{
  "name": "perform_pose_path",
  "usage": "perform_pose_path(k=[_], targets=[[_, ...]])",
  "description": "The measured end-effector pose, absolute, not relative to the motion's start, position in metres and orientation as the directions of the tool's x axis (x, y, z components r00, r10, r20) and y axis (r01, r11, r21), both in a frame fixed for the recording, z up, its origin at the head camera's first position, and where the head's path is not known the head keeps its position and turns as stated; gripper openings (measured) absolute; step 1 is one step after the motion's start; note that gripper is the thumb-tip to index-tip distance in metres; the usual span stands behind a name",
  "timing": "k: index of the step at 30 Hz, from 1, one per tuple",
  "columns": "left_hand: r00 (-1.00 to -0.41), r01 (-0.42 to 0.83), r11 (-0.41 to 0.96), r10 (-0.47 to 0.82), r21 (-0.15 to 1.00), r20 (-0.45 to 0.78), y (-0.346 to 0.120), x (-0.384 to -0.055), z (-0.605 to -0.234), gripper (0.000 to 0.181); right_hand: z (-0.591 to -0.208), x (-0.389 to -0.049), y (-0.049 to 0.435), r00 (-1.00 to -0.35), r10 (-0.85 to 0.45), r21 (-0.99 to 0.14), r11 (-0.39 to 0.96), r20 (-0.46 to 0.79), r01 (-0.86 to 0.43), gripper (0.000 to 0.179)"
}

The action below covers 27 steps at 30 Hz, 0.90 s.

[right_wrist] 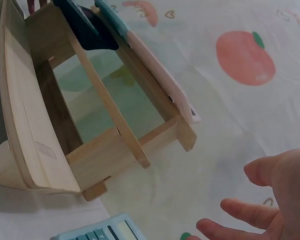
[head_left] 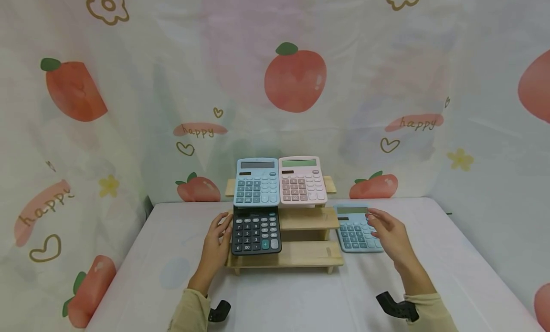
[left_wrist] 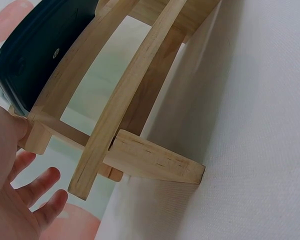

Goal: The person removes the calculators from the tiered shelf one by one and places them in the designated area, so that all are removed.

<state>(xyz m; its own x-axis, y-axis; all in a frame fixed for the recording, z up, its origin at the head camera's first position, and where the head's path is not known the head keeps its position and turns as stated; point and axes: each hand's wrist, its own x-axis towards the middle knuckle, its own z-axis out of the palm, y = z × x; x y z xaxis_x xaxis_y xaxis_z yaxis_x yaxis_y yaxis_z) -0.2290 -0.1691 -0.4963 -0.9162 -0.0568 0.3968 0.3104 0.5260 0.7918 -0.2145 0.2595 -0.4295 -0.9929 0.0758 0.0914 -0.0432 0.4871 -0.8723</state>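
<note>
Pale-blue desktop calculator (head_left: pixel 355 233), probably light, stiff, slippery and best gripped by its side edges, is lying on the white table (head_left: pixel 296 298) right of the wooden rack (head_left: pixel 307 255). My right hand (head_left: pixel 392 234), fingers parted, is hovering near it; my left hand (head_left: pixel 216 246), fingers spread, is resting beside the black calculator (head_left: pixel 256 231).

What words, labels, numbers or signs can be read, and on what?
"happy", three times: patterned backdrop.
"7 8 9", "4 5 6", "1 2 3", "0 00", "+": dark calculator.
Too small to read: its other labels, and those on the upper blue calculator, pink calculator, lower blue calculator.
</note>
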Motion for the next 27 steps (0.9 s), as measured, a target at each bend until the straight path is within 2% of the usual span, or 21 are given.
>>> perform_pose_path(k=[8,18,27], targets=[[-0.924,0.291,0.523,-0.063,0.801,0.377,-0.169,-0.228,-0.495,0.042,-0.423,-0.208,0.239,-0.985,0.011,-0.885,0.44,0.174,-0.151,0.048],[-0.917,0.312,0.518,-0.054,0.796,0.395,-0.168,-0.229,-0.495,0.041,-0.424,-0.203,0.214,-0.982,-0.055,-0.902,0.389,0.18,-0.187,0.043],[-0.922,0.299,0.517,-0.058,0.802,0.382,-0.168,-0.228,-0.494,0.041,-0.429,-0.199,0.186,-0.97,-0.089,-0.93,0.275,0.227,-0.243,0.037]])
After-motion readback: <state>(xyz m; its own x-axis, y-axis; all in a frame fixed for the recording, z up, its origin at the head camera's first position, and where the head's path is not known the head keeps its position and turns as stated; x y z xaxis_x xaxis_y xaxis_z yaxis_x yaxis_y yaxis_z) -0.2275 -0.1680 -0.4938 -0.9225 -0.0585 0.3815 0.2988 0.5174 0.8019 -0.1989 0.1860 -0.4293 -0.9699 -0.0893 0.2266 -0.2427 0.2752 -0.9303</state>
